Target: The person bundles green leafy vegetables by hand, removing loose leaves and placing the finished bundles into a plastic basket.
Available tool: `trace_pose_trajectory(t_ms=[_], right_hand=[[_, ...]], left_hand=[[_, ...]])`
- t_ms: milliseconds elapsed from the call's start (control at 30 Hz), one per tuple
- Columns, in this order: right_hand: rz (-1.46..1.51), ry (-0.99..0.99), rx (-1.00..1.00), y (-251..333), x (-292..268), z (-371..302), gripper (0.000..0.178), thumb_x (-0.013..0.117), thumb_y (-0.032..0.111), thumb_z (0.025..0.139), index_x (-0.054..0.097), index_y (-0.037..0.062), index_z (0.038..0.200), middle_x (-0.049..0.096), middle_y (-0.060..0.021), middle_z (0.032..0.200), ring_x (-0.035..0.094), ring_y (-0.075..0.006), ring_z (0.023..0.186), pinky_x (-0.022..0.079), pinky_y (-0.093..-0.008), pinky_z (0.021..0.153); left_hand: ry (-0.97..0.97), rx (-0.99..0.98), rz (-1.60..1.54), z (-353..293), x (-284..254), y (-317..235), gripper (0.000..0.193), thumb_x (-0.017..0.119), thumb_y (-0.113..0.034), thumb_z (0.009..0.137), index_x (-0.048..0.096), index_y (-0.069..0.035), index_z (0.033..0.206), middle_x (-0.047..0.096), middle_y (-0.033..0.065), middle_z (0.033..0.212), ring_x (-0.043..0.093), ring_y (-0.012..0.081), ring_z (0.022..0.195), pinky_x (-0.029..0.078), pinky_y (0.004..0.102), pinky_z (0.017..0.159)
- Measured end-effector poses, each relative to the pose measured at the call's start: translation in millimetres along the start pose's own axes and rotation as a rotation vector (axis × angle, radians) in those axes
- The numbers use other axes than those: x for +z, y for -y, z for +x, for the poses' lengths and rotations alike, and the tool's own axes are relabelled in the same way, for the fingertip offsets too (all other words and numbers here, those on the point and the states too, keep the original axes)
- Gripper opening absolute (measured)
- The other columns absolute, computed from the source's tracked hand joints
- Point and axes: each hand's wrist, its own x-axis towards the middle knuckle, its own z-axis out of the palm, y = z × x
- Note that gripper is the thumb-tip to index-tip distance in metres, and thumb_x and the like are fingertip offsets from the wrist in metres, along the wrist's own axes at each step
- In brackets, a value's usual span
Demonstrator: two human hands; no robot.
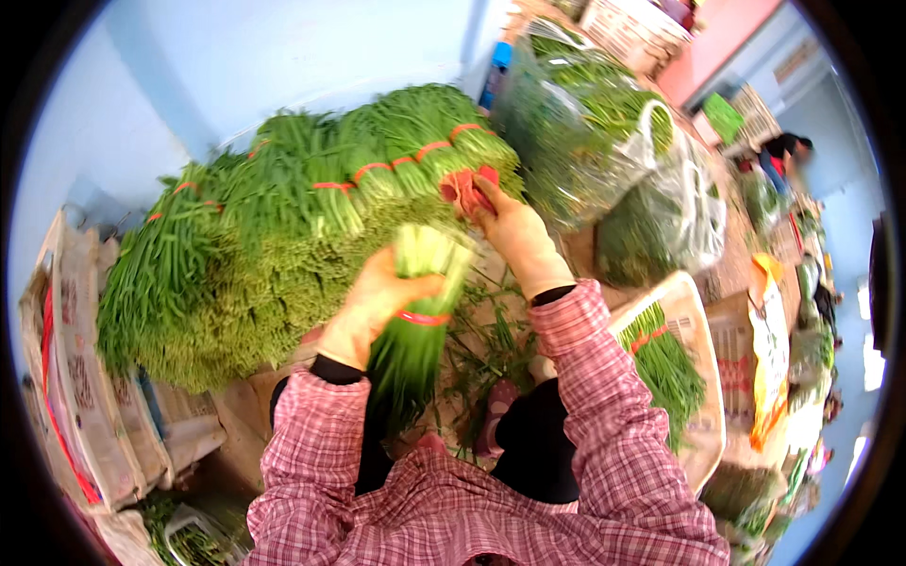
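My left hand point(368, 307), in a cream glove, is closed round a bunch of chives point(404, 366). Its pale stem ends point up and its green leaves hang down, with a red band around the middle. In my right hand point(521, 243), gloved alike, a crumpled red cloth-like piece point(462, 192) is pinched, just beyond the stem ends. Past both hands lies a large stack of chive bunches point(274, 292), many tied with red bands, cut stems facing me.
Loose leaves point(491, 325) litter the floor between my feet. A pale crate point(710, 415) with a banded bunch stands at my right. Stuffed plastic bags point(576, 141) are at the far right, folded sacks point(94, 349) at the left. Another person point(781, 156) bends in the background.
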Motion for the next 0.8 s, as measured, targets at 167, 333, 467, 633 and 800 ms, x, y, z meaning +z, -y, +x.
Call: trace_pose_trajectory(t_ms=[167, 333, 467, 633, 800], right_hand=[[0.391, 0.180, -0.057, 26.4, 17.6, -67.8, 0.095, 0.081, 0.039, 0.074, 0.036, -0.0041, 0.147, 0.051, -0.0284, 0.140, 0.051, -0.0352, 0.129, 0.039, -0.0399, 0.109], [1.381, -0.085, -0.069, 51.7, 37.6, -83.6, 0.104, 0.086, 0.006, 0.061, 0.029, -0.0018, 0.147, 0.054, -0.0145, 0.135, 0.052, -0.0221, 0.124, 0.043, -0.0340, 0.107], [1.375, -0.324, -0.214, 31.0, -58.2, -73.1, 0.088, 0.091, 0.006, 0.059, 0.047, 0.0012, 0.135, 0.061, -0.0091, 0.129, 0.057, -0.0193, 0.119, 0.046, -0.0354, 0.104], [0.874, -0.269, -0.180, -2.1, -263.3, -127.3, 0.035, 0.074, 0.014, 0.082, 0.066, -0.0013, 0.112, 0.073, -0.0098, 0.096, 0.070, -0.0204, 0.088, 0.055, -0.0331, 0.083], [0.200, -0.055, 0.056, -103.2, -316.7, -163.7, 0.048, 0.075, 0.009, 0.075, 0.062, 0.0000, 0.120, 0.071, -0.0088, 0.105, 0.067, -0.0179, 0.093, 0.054, -0.0319, 0.085]], left_hand=[[-0.385, 0.206, 0.104, -0.8, -26.7, -6.6, 0.048, 0.072, -0.012, 0.086, 0.057, 0.002, 0.128, 0.066, 0.0115, 0.118, 0.064, 0.0223, 0.105, 0.047, 0.0349, 0.097], [0.050, 0.692, 0.049, -2.6, 23.4, -17.0, 0.076, 0.067, -0.034, 0.093, 0.030, -0.002, 0.152, 0.040, 0.0155, 0.151, 0.044, 0.0280, 0.137, 0.035, 0.0408, 0.113], [-0.162, 0.514, 0.024, 12.5, 7.2, -14.2, 0.075, 0.056, -0.048, 0.097, 0.031, -0.005, 0.152, 0.036, 0.0184, 0.154, 0.040, 0.0316, 0.140, 0.032, 0.0442, 0.115], [-0.162, 0.294, 0.063, 19.5, -7.2, 7.1, 0.061, 0.057, -0.040, 0.099, 0.044, -0.004, 0.146, 0.047, 0.0184, 0.146, 0.047, 0.0312, 0.135, 0.037, 0.0428, 0.112], [-0.162, 0.197, 0.259, 8.3, 17.4, 7.2, 0.051, 0.057, -0.035, 0.098, 0.052, -0.004, 0.140, 0.058, 0.0153, 0.135, 0.054, 0.0260, 0.128, 0.040, 0.0398, 0.110]])
